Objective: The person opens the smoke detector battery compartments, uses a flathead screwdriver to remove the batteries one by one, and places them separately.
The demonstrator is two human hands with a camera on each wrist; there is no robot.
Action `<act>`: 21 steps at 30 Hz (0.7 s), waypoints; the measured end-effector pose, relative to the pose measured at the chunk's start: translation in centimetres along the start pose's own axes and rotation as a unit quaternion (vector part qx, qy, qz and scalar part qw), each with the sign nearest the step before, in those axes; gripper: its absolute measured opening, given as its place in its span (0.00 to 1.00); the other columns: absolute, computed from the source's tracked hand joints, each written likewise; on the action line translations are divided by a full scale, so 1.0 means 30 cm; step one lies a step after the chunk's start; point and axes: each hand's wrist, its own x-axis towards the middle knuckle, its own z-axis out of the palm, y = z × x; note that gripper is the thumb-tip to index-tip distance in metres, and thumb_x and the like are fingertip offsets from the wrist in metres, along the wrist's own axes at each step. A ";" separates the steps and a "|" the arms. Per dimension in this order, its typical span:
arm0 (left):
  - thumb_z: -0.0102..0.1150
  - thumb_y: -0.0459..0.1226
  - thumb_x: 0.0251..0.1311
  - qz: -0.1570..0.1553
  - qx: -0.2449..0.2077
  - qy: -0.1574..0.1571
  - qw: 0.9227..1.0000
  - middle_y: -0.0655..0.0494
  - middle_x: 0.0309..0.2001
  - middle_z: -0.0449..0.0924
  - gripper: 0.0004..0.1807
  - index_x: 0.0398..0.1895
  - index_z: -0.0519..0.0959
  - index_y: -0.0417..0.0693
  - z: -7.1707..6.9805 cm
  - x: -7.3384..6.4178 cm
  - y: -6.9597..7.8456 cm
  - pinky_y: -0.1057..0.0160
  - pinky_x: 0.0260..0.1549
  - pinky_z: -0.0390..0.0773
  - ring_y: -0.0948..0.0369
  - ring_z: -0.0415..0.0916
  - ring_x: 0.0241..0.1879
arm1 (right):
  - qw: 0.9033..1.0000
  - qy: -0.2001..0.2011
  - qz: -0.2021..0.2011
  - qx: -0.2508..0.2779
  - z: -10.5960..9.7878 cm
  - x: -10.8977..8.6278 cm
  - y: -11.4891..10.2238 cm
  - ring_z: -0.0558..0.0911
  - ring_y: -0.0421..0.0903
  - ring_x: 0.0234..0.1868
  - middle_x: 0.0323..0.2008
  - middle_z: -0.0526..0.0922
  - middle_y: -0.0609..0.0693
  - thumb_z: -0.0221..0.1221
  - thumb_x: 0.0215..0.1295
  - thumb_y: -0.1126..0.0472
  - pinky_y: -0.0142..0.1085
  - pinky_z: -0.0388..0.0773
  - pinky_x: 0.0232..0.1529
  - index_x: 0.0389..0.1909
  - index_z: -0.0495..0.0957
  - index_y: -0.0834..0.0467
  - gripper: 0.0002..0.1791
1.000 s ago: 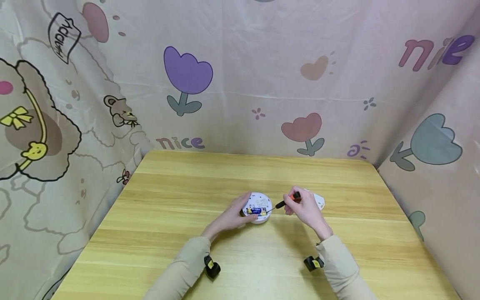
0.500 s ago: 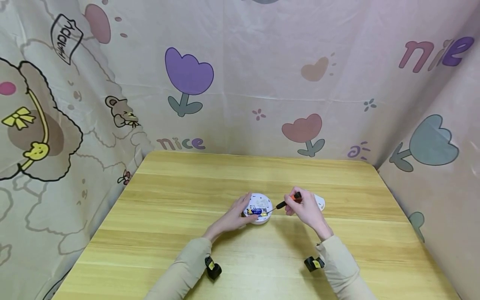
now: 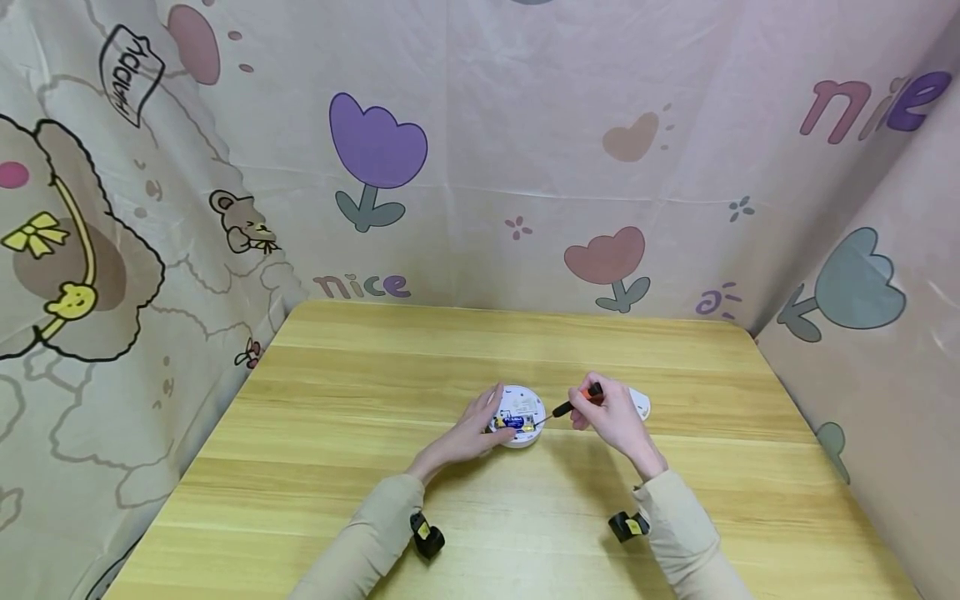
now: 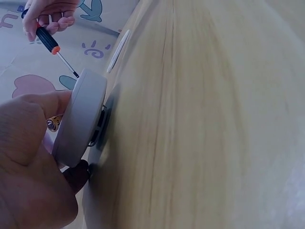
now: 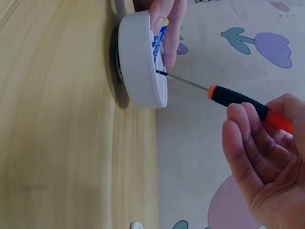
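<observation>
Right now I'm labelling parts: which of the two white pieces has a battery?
The round white device held by the left hand: a blue battery shows on top. The flat white piece beside the right hand shows none.

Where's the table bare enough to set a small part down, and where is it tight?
Bare: the table left of the left hand, the strip between the round white device and the back curtain, and right of the flat white piece. Crowded: between that hand and the right hand, where the screwdriver reaches the device.
</observation>
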 end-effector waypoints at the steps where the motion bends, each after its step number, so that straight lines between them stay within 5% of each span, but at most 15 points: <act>1: 0.53 0.51 0.71 0.001 0.002 -0.001 1.000 0.37 0.82 0.34 0.48 0.82 0.38 0.43 0.001 0.000 0.000 0.32 0.77 0.41 0.36 0.34 0.80 | 1.000 0.000 0.001 -0.001 0.002 0.004 0.014 0.86 0.55 0.21 0.24 0.85 0.65 0.57 0.71 0.68 0.41 0.87 0.24 0.29 0.74 0.67 0.09; 6: 0.52 0.50 0.72 0.001 0.009 -0.004 1.000 0.35 0.81 0.33 0.48 0.81 0.37 0.41 0.003 -0.001 0.003 0.32 0.77 0.40 0.35 0.34 0.80 | 0.999 -0.005 0.003 0.031 -0.006 0.017 0.066 0.86 0.46 0.19 0.23 0.86 0.64 0.58 0.72 0.64 0.46 0.87 0.25 0.31 0.74 0.67 0.11; 13: 0.50 0.49 0.74 -0.004 0.024 -0.011 1.000 0.34 0.81 0.32 0.47 0.81 0.34 0.41 0.006 0.004 0.007 0.34 0.78 0.39 0.36 0.33 0.80 | 0.988 -0.012 0.044 0.150 -0.021 0.026 0.139 0.86 0.43 0.20 0.21 0.86 0.57 0.55 0.73 0.67 0.43 0.89 0.28 0.34 0.71 0.74 0.12; 21: 0.50 0.48 0.74 -0.004 0.021 -0.012 1.000 0.34 0.81 0.33 0.47 0.81 0.33 0.41 0.001 0.001 0.012 0.35 0.78 0.40 0.36 0.34 0.80 | 0.967 0.001 0.084 0.240 -0.020 0.025 0.201 0.86 0.41 0.22 0.20 0.85 0.47 0.55 0.74 0.66 0.38 0.89 0.29 0.29 0.71 0.60 0.10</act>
